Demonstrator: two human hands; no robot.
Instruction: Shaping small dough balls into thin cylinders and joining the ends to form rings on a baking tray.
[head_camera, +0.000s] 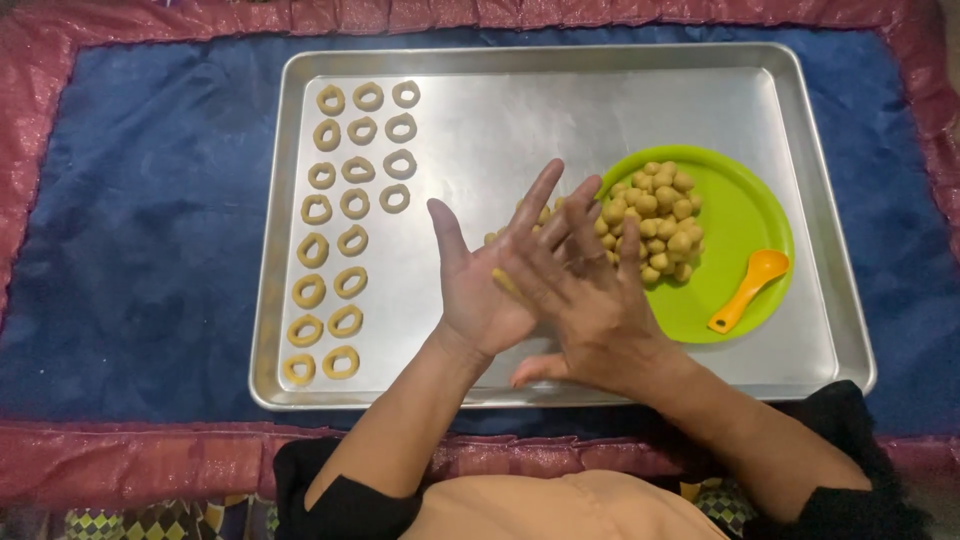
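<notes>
Left hand (478, 290) and right hand (585, 290) are pressing flat together, palms rolling a dough piece (503, 281) barely peeking between them. They are hovering over the tray (560, 120); dough balls (655, 215) lying just right, rings (345, 200) left.

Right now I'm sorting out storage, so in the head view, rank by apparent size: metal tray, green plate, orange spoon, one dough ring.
1. Metal tray
2. Green plate
3. Orange spoon
4. Dough ring

All lie flat on the tray at similar depth, so the order is dependable.
</notes>
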